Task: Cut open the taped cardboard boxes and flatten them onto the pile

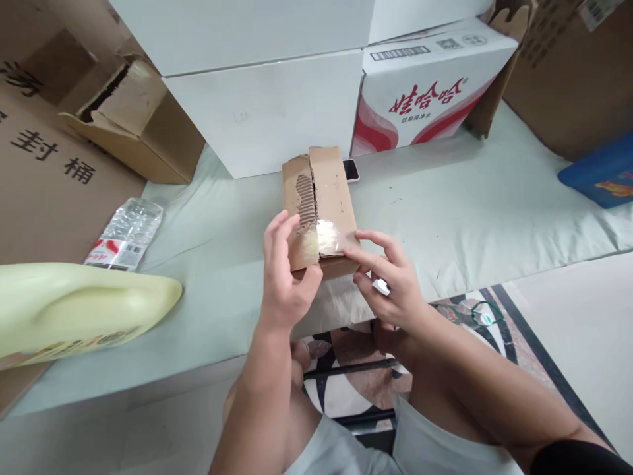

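Observation:
A small brown cardboard box (332,191) lies before me, its two top flaps meeting along a middle seam. The left flap's surface is torn down to corrugation, and clear tape crosses the near end. My left hand (287,274) is at the near left corner, thumb and fingers apart, thumb at the front edge. Over the near right corner, my right hand (388,277) touches the flap with its index fingertip. Its other fingers are curled round a small white object (380,286), mostly hidden, whose kind I cannot make out.
White cartons (267,112) stand behind the box, with a phone (351,170) at their foot. A red-and-white carton (435,86) is at right. A plastic bottle (131,227), a yellow jug (84,310) and an open carton (143,119) stand left; a blue container (601,171) is far right.

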Action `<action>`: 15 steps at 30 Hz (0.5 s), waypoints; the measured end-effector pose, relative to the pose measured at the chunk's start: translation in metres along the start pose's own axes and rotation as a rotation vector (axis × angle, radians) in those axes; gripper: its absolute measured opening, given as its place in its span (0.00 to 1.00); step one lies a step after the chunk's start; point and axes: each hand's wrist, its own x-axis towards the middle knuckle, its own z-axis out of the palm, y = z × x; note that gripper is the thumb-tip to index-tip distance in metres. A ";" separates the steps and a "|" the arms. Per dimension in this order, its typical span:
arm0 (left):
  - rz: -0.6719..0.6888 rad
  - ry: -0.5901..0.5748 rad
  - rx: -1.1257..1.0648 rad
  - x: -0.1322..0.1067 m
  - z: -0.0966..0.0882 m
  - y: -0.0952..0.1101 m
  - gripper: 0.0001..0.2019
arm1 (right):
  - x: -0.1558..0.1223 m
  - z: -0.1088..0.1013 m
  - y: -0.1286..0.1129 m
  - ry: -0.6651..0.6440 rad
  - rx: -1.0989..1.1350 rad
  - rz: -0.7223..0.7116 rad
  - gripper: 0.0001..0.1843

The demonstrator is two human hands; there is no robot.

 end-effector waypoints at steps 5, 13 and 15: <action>-0.011 -0.023 0.046 -0.004 0.010 -0.003 0.33 | -0.005 0.002 0.000 0.007 -0.020 0.023 0.28; 0.045 -0.055 0.074 -0.003 0.013 0.002 0.35 | 0.016 -0.016 -0.006 0.432 -0.100 -0.085 0.19; 0.036 -0.072 0.071 -0.002 0.015 0.004 0.34 | 0.029 -0.037 -0.007 0.784 -0.085 -0.214 0.13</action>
